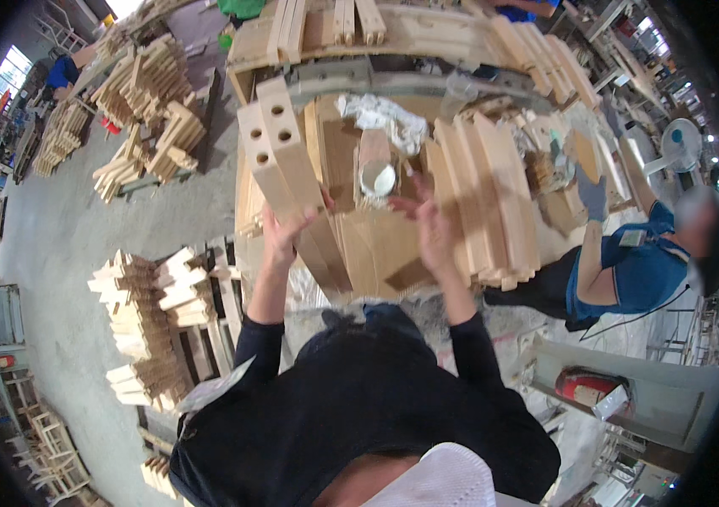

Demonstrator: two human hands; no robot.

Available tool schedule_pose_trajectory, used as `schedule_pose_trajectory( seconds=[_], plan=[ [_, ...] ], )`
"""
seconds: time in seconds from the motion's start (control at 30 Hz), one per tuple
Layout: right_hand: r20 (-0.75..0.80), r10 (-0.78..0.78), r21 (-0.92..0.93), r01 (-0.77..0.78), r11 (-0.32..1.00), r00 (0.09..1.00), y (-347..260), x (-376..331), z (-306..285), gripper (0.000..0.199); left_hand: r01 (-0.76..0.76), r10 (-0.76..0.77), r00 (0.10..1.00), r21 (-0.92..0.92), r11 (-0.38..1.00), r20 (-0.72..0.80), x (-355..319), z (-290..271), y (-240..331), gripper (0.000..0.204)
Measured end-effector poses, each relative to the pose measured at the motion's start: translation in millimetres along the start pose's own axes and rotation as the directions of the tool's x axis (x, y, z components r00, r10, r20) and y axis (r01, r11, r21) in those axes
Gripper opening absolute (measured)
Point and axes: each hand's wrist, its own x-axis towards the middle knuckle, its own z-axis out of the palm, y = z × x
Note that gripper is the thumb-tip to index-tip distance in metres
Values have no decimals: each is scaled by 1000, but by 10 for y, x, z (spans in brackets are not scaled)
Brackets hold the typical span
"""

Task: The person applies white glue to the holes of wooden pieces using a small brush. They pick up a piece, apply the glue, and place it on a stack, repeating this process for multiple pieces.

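My left hand is closed round the lower end of two pale wooden pieces held side by side. Their end faces show round dark holes and tilt up to the left. Over the cardboard on the bench, my right hand is raised with fingers apart and slightly blurred, nothing visible in it. Between the hands stands a small round container with white stuff inside, next to a brown block. Right of my right hand lies a row of long wooden pieces.
Behind the container lies a crumpled white cloth. At the right a co-worker in blue has a gloved hand at a wooden piece. Wood stacks stand on the floor at left. A further bench runs across the back.
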Motion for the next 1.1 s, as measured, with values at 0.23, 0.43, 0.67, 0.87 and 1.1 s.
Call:
schedule_pose_trajectory(
  seconds=[0.23,0.43,0.67,0.87,1.1],
  plan=[
    [16,239,171,-238,956,971,271,110,-576,46,180,-178,980,-12,984,83,-49,-138,-2,50],
    [-249,190,188,-145,971,950,468,228,-335,24,321,-318,942,-8,947,111,-219,-308,-75,53],
    [-375,153,-101,-204,974,914,508,379,-223,20,387,-379,918,-62,920,115,-308,-300,-83,54],
    [-327,54,-312,-162,936,943,495,379,-194,14,391,-386,920,-102,915,67,-338,-289,-121,54],
    [-285,191,-214,-256,943,940,539,371,-94,15,416,-415,909,-95,904,35,-339,-273,-111,53]
  ],
)
